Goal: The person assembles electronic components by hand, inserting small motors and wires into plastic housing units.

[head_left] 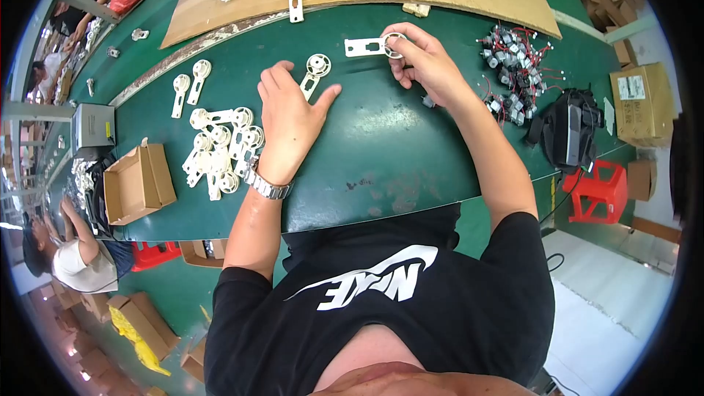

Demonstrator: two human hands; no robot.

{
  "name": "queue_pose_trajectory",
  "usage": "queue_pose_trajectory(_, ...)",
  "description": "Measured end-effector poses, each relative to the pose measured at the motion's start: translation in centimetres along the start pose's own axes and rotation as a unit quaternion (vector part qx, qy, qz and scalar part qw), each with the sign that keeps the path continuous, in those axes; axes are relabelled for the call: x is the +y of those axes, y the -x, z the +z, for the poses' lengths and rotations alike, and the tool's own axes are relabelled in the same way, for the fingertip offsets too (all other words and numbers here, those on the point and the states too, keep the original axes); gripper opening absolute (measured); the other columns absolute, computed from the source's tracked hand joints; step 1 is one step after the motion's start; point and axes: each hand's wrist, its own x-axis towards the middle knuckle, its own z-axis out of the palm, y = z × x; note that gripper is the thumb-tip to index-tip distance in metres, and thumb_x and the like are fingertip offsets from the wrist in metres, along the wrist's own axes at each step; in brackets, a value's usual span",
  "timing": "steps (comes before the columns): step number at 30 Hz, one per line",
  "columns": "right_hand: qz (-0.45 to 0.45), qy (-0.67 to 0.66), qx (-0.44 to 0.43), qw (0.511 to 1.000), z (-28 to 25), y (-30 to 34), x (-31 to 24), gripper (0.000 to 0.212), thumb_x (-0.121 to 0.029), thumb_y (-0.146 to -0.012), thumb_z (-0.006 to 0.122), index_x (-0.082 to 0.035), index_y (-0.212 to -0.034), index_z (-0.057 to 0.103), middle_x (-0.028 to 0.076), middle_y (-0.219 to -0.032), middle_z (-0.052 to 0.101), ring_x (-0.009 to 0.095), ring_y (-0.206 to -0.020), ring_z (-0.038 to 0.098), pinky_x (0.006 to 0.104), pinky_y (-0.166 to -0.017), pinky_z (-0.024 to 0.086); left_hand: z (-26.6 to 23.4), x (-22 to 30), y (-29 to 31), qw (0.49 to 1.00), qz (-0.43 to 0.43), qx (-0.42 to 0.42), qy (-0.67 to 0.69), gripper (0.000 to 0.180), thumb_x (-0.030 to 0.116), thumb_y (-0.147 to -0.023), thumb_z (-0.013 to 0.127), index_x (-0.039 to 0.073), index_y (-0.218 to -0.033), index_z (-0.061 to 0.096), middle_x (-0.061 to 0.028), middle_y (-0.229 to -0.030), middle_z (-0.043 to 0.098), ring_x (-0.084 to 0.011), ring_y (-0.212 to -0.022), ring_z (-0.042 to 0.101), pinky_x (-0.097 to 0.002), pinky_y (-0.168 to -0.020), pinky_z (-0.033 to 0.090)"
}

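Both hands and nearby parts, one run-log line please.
right hand: holds cream ring-ended part | left hand: open, beside second cream part | picture left: cream pile | picture right: grey wired components

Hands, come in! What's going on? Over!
Right hand gripping a white ring-ended part. Left hand by a second white part, contact unclear. Wired pieces heaped right of both.

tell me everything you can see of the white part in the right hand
The white part looks like moulded plastic: a flat arm with cut-out openings, joined to a round ring at one end. The right hand grips the ring end, partly covering it. The arm points to the person's left, over the green table; whether it touches the surface is unclear.
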Motion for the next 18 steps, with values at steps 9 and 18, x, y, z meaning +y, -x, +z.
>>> queue_pose_trajectory(9,-0.070,0.013,0.023,0.997,-2.0,-4.9,-5.5,0.036,-0.030,-0.107,0.069,0.001,-0.126,0.069,0.003,-0.090,0.067,0.010,-0.072,0.060,0.0245,-0.058,0.044,1.1,-1.0,-0.3,0.998,0.032,0.032,-0.040,0.010,0.010,-0.103,0.063,0.001,-0.107,0.065,-0.0173,-0.102,0.067,-0.0399,-0.098,0.060,-0.0503,-0.086,0.050)
queue_pose_trajectory(18,-0.117,0.567,-0.065,0.813,-2.7,5.4,-3.7,0.030,-0.016,-0.095,0.075,-0.010,-0.124,0.072,0.011,-0.107,0.069,0.032,-0.100,0.068,0.0418,-0.088,0.056,1.3,-1.9,-1.1,0.989,-0.004,0.060,0.136,0.026,0.013,-0.108,0.057,0.000,-0.130,0.056,-0.0244,-0.110,0.070,-0.0420,-0.102,0.067,-0.0497,-0.090,0.054)
